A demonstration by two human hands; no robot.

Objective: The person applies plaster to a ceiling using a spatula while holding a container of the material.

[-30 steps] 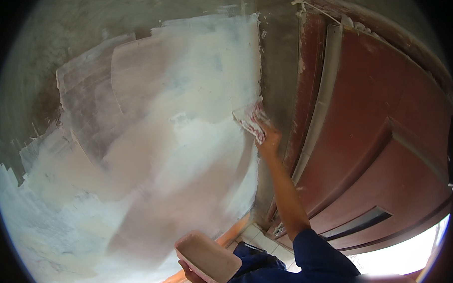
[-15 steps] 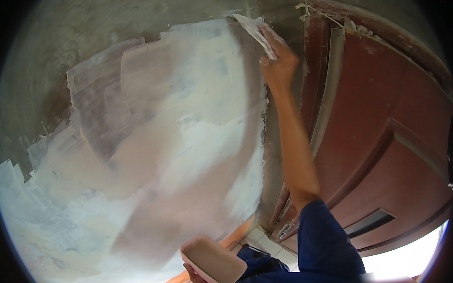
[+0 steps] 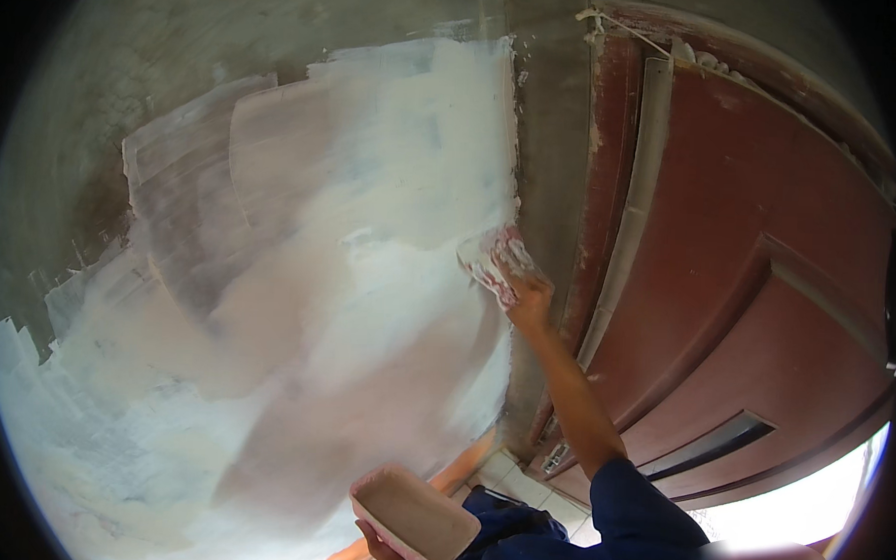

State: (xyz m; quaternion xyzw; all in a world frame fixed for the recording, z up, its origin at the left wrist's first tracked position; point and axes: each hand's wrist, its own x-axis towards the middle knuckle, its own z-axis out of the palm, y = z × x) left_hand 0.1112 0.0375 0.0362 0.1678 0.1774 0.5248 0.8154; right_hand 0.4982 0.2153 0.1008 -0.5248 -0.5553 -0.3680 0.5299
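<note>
My right hand (image 3: 532,298) is closed on a broad putty knife (image 3: 492,258) smeared with white and reddish filler. Its blade lies against the wall near the right edge of a large patch of white filler (image 3: 412,170). Low in the view, my left hand (image 3: 380,548) grips a pinkish rectangular mud pan (image 3: 415,511) by its left side; most of that hand is hidden under it. A thin smear of filler coats the inside of the pan.
Bare grey plaster (image 3: 210,25) borders the white patch above and at left. To the right, beyond a grey strip of wall (image 3: 549,165), stands a dark red panelled door (image 3: 727,191) in its frame. Pale floor tiles (image 3: 525,485) show below.
My right hand has swept the putty knife down the right edge of the patch, leaving fresh white filler on the strip above. The left hand and mud pan have stayed nearly still.
</note>
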